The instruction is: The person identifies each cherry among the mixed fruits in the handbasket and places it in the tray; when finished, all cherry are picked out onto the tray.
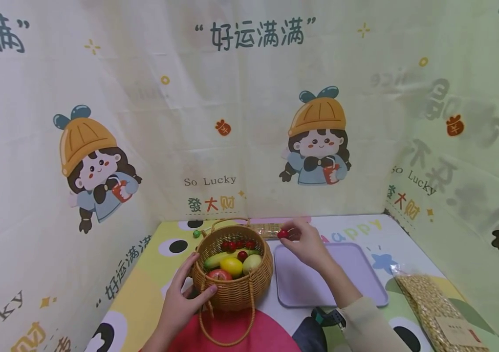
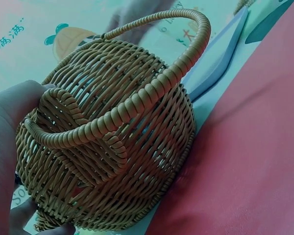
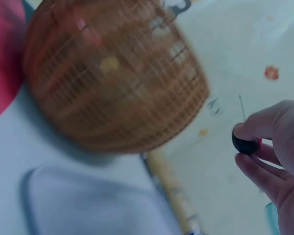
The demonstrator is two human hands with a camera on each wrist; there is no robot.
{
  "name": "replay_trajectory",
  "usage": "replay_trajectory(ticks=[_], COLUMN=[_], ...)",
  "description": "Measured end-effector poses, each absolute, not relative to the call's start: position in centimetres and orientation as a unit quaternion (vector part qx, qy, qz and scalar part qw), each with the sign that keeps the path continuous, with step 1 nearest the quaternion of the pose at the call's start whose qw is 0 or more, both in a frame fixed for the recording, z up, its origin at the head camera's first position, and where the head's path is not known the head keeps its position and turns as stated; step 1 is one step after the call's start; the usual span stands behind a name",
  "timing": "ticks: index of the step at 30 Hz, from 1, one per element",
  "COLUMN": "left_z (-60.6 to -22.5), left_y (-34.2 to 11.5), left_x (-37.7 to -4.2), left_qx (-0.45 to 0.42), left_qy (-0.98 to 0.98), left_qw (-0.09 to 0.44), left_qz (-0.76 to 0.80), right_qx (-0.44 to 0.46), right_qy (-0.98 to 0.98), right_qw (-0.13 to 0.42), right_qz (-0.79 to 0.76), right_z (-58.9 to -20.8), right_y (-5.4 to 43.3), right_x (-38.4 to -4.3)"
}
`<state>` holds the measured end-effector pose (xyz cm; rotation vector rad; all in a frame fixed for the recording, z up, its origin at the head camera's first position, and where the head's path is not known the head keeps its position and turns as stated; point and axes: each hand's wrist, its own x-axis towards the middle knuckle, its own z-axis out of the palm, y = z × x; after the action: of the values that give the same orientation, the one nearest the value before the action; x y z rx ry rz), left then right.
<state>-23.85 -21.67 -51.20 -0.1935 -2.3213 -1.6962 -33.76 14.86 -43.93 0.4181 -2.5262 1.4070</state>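
Observation:
A round wicker basket (image 1: pixel 249 288) stands on the table, holding a banana, a yellow lemon (image 1: pixel 231 267), a red apple (image 1: pixel 219 275), a pale green fruit (image 1: pixel 252 263) and several cherries (image 1: pixel 231 246). My left hand (image 1: pixel 181 298) grips its left side, thumb at the near rim and fingers spread along the far left. From the left wrist, the woven wall and looped handle (image 2: pixel 137 105) fill much of the view. Right of the basket, my right hand (image 1: pixel 308 244) pinches a red cherry (image 1: pixel 282 234) in the air; its thin stem shows in the right wrist view.
A lilac tray (image 1: pixel 333 281) lies right of the basket. Behind it is a clear-wrapped package (image 1: pixel 264 230). At the far right rests a bag of grains or beans (image 1: pixel 438 308). A small green ball-shaped item (image 1: pixel 196 233) sits behind the basket's left side. Printed curtains surround the table.

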Motion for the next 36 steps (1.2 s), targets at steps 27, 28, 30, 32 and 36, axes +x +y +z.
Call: replay_trajectory(ticks=[27, 28, 30, 32, 36], left_z=[-51.0, -51.0, -51.0, -51.1, -51.2], left_y=[-21.7, -21.7, -21.7, -21.7, -21.7], left_x=[-23.7, -23.7, -23.8, -23.8, -23.8], left_qx=[-0.06, -0.061, -0.061, -0.06, -0.057], left_qy=[-0.799, -0.799, -0.799, -0.798, -0.799], left_qw=[0.122, 0.123, 0.123, 0.123, 0.121], left_qz=[-0.586, -0.586, -0.586, -0.587, -0.586], right_qx=[0.078, 0.077, 0.075, 0.075, 0.082], right_qy=[-0.908, -0.908, -0.909, -0.91, -0.907], right_qw=[0.087, 0.084, 0.081, 0.079, 0.085], right_qz=[0.403, 0.402, 0.401, 0.401, 0.403], right_z=[-52.8, -52.8, -53.0, -53.1, -53.2], right_y=[16.4, 16.5, 16.5, 16.5, 16.5], right_x=[-35.8, -35.8, -35.8, -35.8, -35.7])
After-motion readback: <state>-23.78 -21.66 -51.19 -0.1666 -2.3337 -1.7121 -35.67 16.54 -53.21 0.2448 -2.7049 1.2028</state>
